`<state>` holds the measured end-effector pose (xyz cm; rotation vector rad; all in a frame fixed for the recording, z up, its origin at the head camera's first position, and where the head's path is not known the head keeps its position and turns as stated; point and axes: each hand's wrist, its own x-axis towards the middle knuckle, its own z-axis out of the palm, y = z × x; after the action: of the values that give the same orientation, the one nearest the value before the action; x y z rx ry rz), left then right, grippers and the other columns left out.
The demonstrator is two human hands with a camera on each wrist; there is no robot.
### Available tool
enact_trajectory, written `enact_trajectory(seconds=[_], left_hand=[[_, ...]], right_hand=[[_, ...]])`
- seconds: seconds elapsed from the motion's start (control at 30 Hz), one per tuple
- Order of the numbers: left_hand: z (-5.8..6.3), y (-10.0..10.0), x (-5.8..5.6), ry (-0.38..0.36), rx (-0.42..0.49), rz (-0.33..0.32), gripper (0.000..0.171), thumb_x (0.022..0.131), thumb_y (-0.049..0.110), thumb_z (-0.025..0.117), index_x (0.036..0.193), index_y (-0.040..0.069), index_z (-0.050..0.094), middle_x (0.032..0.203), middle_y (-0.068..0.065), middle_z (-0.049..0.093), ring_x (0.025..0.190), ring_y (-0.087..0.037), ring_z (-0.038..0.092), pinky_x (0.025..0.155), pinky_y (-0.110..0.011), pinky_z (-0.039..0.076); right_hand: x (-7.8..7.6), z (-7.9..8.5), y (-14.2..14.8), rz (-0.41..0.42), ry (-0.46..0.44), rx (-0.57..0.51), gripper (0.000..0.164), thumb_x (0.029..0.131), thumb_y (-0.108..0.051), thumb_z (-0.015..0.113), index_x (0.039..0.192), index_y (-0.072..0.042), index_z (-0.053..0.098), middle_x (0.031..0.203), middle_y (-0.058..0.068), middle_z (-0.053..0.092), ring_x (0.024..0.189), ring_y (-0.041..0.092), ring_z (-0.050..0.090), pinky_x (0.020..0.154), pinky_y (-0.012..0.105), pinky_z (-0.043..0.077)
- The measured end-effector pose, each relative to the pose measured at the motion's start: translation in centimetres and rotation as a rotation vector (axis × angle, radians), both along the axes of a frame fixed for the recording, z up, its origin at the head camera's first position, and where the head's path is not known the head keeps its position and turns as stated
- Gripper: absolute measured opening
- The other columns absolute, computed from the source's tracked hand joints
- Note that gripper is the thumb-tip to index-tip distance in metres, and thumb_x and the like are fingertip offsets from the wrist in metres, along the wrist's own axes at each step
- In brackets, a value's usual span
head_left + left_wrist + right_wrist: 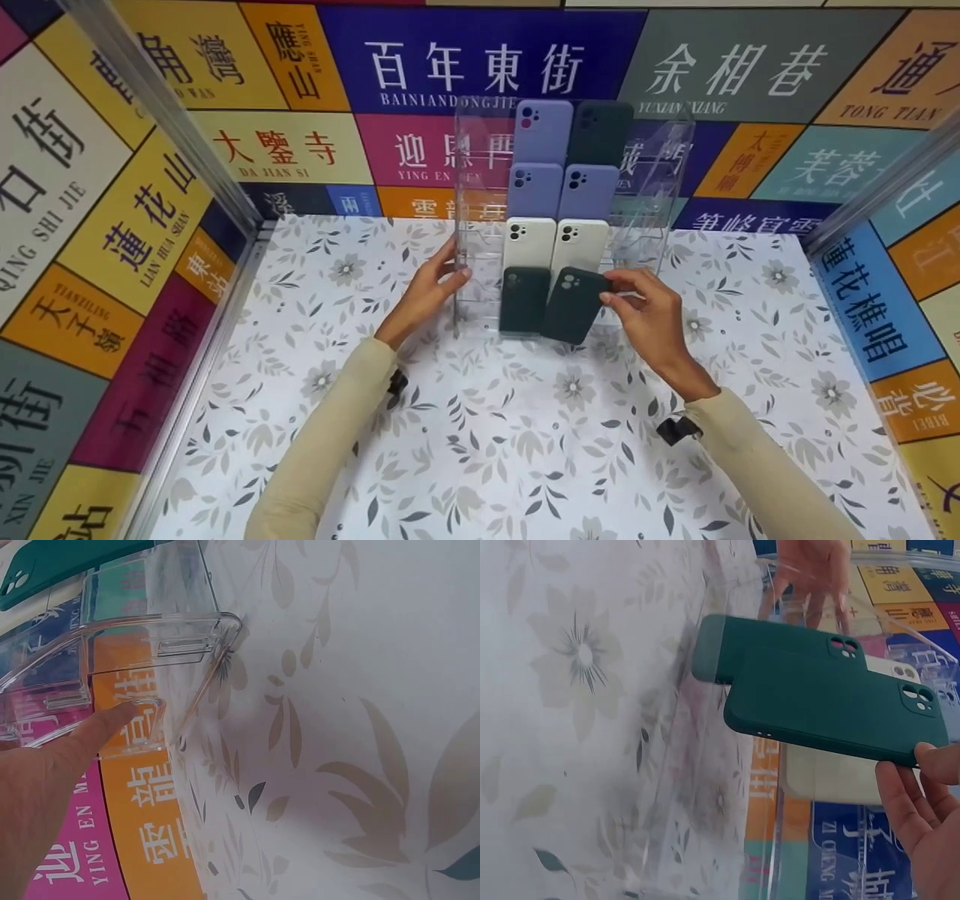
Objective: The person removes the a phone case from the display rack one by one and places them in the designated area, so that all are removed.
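At far left, a left wall of coloured sign panels (139, 296) bounds the floral-patterned table (465, 450). Next, a beige left sleeve (326, 431) leads to the left hand (427, 296), which I have at the left side of the clear tiered stand (476, 315). Its fingers are extended; in the left wrist view, one fingertip touches the stand, with no grip applied.

Left column of the stand, top to bottom: first lavender case (541, 139), second lavender case (534, 195), white case (528, 246), lower green case (523, 307).

Right column, same order: upper green case (602, 135), third lavender case (590, 193), second white case (580, 247). At its lower end is the held green case (576, 309), tilted with its top to the right, beside the lower green case. I cannot tell whether its bottom end touches the stand.

With the right hand (652, 322), I pinch the held case near its upper right corner. A black wrist device (677, 430) sits at the right sleeve (761, 465).
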<state>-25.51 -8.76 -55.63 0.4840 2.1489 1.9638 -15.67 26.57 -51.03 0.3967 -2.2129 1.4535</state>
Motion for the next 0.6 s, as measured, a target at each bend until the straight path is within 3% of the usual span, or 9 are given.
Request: enact_trajectory(seconds=[0.17,0.4,0.6], left_hand=[[-0.1,0.0,0.0,0.007,0.000,-0.007,0.077,0.111,0.014,0.066,0.176,0.009,0.023,0.167,-0.025,0.047,0.147,-0.051,0.051,0.116,-0.052,0.051],[-0.1,-0.1,0.0,-0.018,-0.047,-0.001,0.078,0.112,0.019,0.066,0.177,0.016,0.023,0.173,-0.018,0.042,0.148,-0.041,0.051,0.118,-0.054,0.048],[0.0,-0.2,0.1,-0.022,-0.061,-0.001,0.078,0.112,0.019,0.066,0.177,0.016,0.023,0.171,-0.023,0.043,0.148,-0.040,0.052,0.120,-0.056,0.046]], right_hand=[[0.8,-0.7,-1.3,0.018,-0.091,-0.029,0.030,0.092,0.013,0.081,0.119,0.000,0.080,0.106,0.014,0.076,0.098,0.011,0.073,0.083,0.019,0.061],[1.4,-1.9,-2.9,0.060,-0.137,-0.044,0.032,0.090,0.014,0.083,0.119,0.000,0.081,0.108,0.013,0.077,0.096,0.020,0.076,0.084,0.021,0.062],[1.8,-2.6,-4.0,0.100,-0.233,-0.068,0.033,0.091,0.013,0.082,0.122,0.001,0.080,0.114,0.015,0.078,0.098,0.024,0.077,0.082,0.022,0.063]])
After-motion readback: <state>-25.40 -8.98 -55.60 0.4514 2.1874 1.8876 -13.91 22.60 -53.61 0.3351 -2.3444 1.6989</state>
